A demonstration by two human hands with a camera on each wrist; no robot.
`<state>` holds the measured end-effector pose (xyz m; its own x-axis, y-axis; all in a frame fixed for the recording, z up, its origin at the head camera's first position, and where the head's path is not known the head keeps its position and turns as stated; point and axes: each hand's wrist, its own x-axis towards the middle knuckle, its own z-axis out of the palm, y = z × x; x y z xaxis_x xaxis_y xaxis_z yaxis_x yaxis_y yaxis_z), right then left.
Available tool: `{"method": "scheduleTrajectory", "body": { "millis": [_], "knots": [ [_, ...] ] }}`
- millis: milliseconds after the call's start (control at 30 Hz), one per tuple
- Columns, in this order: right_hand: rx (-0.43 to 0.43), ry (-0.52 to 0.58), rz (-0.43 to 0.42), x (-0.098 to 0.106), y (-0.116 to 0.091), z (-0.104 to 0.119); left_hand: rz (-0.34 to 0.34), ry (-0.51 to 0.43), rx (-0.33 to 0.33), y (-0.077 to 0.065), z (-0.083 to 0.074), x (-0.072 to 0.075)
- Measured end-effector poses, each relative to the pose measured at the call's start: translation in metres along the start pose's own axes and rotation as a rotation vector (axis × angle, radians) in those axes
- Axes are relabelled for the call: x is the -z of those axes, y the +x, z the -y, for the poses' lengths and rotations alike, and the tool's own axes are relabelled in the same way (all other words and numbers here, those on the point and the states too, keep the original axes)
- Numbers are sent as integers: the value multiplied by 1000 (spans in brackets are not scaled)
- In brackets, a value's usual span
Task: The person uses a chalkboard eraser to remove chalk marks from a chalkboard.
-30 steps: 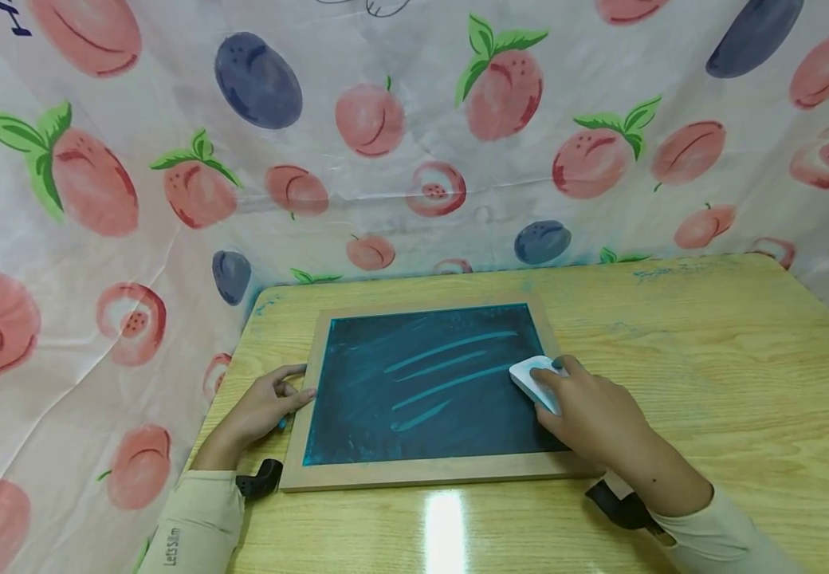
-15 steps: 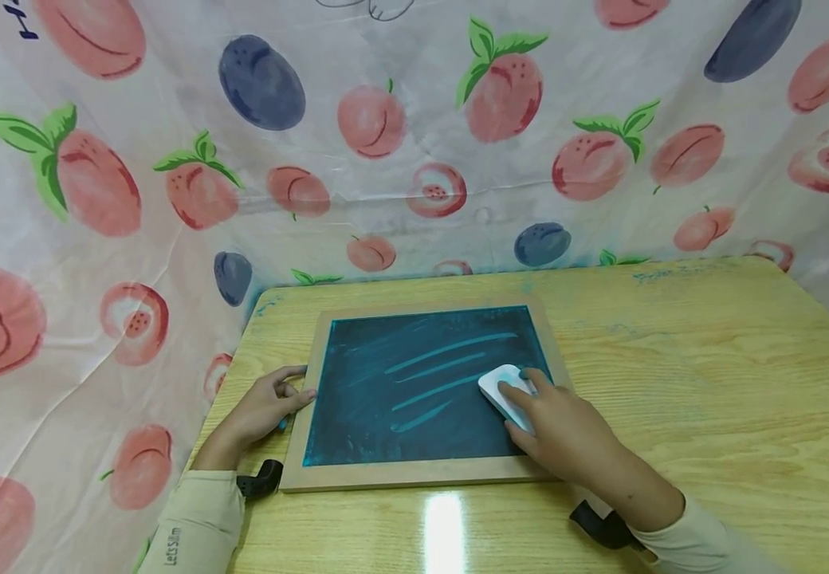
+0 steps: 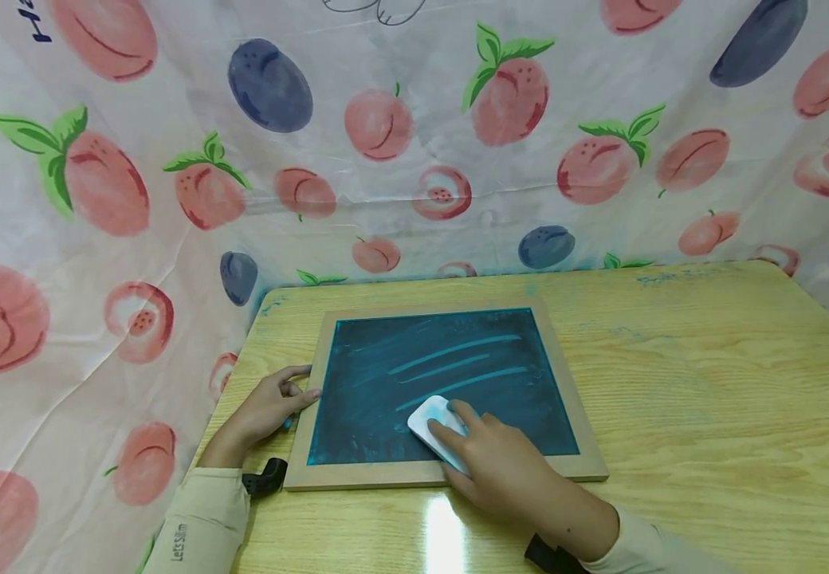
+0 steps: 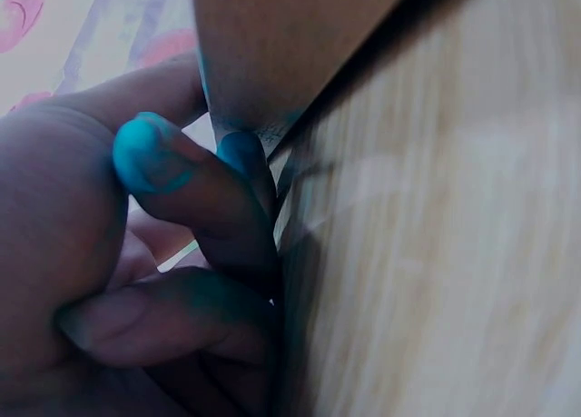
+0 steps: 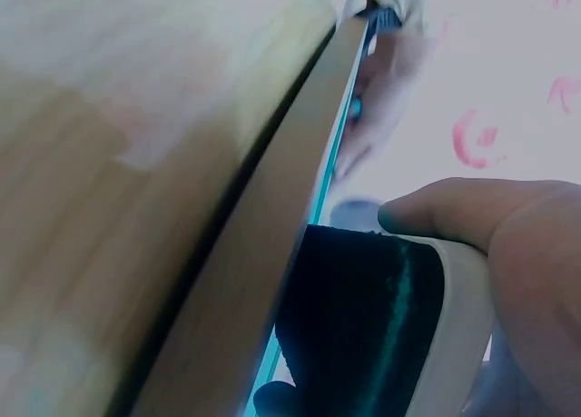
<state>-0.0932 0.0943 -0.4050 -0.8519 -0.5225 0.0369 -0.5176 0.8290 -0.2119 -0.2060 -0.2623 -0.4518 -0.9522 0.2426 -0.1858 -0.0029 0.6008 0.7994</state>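
In the head view, a wood-framed chalkboard lies flat on the table with pale blue chalk strokes across its dark surface. My right hand grips a white chalkboard eraser on the lower middle of the board, over the lowest stroke. The right wrist view shows the eraser's dark felt side, streaked with blue dust. My left hand holds the frame's left edge, thumb on the wood and other fingers curled beside it. Blue chalk colours its fingertips in the left wrist view.
The light wooden table extends right of the board, with blue chalk smudges near its back edge. A fruit-printed cloth hangs behind and to the left. Black wrist cameras sit at both sleeves.
My right hand has slid the eraser from the board's right side to its lower middle, covering most of the short lowest stroke. My left hand keeps its place on the frame.
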Motion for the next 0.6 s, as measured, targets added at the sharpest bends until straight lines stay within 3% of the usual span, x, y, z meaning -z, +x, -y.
{"method": "scheduleTrajectory", "body": {
  "millis": [267,433,600],
  "knots": [
    [106,-22,1,-6,7,25,-2,-12,2,-1,-1,1],
    [50,-4,-18,-4,6,23,4,-14,13,-1,-2,2],
    [-49,16,-29,1,3,7,7,-8,7,-1,-2,2]
  ]
}}
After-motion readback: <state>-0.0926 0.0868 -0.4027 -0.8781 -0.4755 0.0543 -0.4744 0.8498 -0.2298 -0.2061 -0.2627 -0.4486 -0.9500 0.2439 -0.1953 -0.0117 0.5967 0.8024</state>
